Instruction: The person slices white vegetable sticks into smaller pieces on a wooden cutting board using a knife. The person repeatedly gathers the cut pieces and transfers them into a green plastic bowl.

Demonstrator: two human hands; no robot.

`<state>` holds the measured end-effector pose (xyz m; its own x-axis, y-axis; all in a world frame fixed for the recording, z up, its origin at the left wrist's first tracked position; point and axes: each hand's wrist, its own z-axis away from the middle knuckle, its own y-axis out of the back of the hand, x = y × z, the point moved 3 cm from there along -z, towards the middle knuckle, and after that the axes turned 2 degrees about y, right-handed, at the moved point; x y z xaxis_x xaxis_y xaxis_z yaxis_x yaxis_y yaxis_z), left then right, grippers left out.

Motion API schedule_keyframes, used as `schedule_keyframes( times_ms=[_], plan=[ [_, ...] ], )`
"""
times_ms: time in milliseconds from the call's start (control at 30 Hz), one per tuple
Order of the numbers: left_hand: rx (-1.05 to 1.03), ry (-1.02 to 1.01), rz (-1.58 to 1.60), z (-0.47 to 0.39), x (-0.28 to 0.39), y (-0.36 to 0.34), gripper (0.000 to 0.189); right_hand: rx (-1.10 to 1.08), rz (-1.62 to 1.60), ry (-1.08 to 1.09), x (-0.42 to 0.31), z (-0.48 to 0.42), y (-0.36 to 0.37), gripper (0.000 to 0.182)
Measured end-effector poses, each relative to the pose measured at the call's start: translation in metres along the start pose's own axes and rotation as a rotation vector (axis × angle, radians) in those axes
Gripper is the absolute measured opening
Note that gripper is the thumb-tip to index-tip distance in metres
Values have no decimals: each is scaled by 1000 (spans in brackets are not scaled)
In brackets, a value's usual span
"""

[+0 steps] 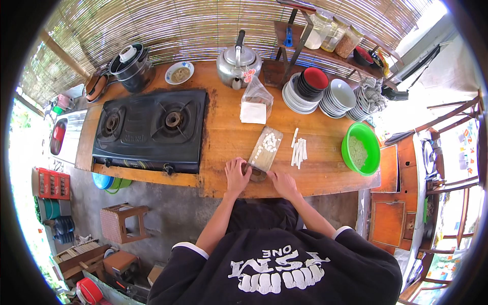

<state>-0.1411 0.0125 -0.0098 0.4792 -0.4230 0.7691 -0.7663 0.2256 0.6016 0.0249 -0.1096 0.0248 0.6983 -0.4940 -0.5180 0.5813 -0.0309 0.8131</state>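
Note:
A small wooden cutting board (266, 149) lies at a slant near the front edge of the wooden counter, with small white cut pieces (270, 142) on it. My left hand (237, 176) is at the board's lower left, its fingertips close to the blade of a knife (257, 169) that crosses the board. My right hand (283, 183) grips the knife at its right end. White strips (299, 151) lie on the counter to the right of the board. Behind the board is a clear plastic bag (257, 94) with a white block or packet (253, 112) at its front.
A black two-burner gas stove (148, 133) stands left; a metal kettle (238, 66) and a patterned bowl (179, 73) are behind. Stacked plates and bowls (301, 100) stand back right, below a shelf of jars (348, 42). A green plastic bowl (361, 148) is at the right.

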Motion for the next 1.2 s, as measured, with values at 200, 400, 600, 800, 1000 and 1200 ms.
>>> schedule_keyframes(
  times_ms=[200,400,600,800,1000,1200],
  plan=[
    [-2,1,-84,0,-1,-6,29,59,-6,-50,9,-20,10,51],
    [-30,72,-195,-19,8,-17,33,143,-130,-129,29,-11,17,51],
    [-101,152,-283,-43,15,-38,43,231,-256,-218,48,-1,33,49],
    [-108,145,-403,-27,62,-46,97,409,-265,-263,102,-3,47,37],
    [-108,188,-343,-18,74,-56,102,547,-181,-151,158,-16,68,26],
    [77,66,-316,-3,109,-52,92,491,-68,-53,177,-29,84,36]
  ],
)
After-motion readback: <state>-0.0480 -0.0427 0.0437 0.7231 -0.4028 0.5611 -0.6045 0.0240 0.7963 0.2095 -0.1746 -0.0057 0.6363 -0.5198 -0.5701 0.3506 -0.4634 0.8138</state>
